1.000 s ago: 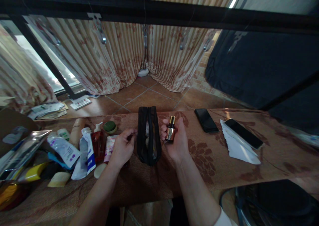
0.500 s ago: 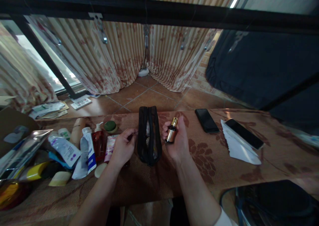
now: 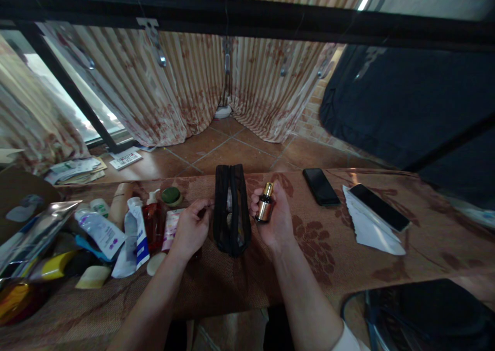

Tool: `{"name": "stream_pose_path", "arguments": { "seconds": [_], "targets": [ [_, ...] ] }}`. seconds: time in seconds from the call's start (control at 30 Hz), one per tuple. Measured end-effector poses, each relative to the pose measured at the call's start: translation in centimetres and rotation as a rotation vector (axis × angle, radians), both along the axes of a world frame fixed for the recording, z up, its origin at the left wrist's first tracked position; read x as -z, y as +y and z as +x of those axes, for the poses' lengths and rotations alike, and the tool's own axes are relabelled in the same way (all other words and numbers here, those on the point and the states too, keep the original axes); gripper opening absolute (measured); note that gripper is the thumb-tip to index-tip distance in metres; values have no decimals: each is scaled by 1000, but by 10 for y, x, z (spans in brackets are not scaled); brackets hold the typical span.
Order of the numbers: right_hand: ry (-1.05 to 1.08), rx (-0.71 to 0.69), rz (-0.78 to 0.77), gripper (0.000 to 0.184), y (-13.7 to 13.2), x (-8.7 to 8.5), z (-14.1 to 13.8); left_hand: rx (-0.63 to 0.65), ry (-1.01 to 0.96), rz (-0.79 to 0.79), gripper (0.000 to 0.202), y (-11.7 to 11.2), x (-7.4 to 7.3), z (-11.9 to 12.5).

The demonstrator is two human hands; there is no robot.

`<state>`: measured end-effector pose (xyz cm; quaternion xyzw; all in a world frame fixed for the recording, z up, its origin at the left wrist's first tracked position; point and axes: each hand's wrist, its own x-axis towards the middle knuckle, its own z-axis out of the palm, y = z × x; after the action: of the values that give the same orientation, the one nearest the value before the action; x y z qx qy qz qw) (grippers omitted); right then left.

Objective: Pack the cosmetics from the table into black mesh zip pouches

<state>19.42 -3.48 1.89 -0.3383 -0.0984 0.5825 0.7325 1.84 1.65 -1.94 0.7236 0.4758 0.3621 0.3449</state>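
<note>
A person's R hand (image 3: 280,219) cradles a small dark bottle (image 3: 264,210) w/ a gold cap (image 3: 268,188), fingers curled round it & palm turned up, just R of a black pouch (image 3: 220,222) on a brown tablecloth (image 3: 309,268). The L hand (image 3: 193,227) sits on the pouch's other side, thumb & fingertips drawn in at its edge; can't tell if they pinch the fabric or merely rest nr it. Bottle is near upright w/ a slight tilt, apart from the pouch, whose contents are too dim to ID. Main risk, by the look of it: a smooth bottle could slip if the fingers loosen or the palm tips, & a fall might crack it if it's glass. Pouch could skid or topple if bumped w/ no firm grip on it. L side is tight too: a pink tube (image 3: 170,231), a red pump bottle (image 3: 153,227) & a blue-and-white tube (image 3: 136,232) crowd there, so a careless swing of that wrist might knock the pump bottle over. Off to the R, a phone (image 3: 320,187) & a second phone (image 3: 379,206), partly on white paper (image 3: 369,238), lie well apart from the hands, so prob. safe.
</note>
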Motion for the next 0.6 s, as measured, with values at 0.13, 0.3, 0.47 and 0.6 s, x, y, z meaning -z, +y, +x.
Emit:
{"name": "stream_pose_path", "arguments": {
  "seconds": [0.13,0.3,0.47,0.6],
  "targets": [
    [6,-2,-6,43,0,0,0,0,2,6,25,-1,-2,1],
    [30,-1,-17,41,0,1,0,6,-6,2,25,-1,-1,2],
    [49,-11,-27,42,0,2,2,0,-7,-2,25,-2,-1,1],
    [60,-8,-31,42,0,2,2,1,-14,7,23,-2,0,1]
  ]
}}
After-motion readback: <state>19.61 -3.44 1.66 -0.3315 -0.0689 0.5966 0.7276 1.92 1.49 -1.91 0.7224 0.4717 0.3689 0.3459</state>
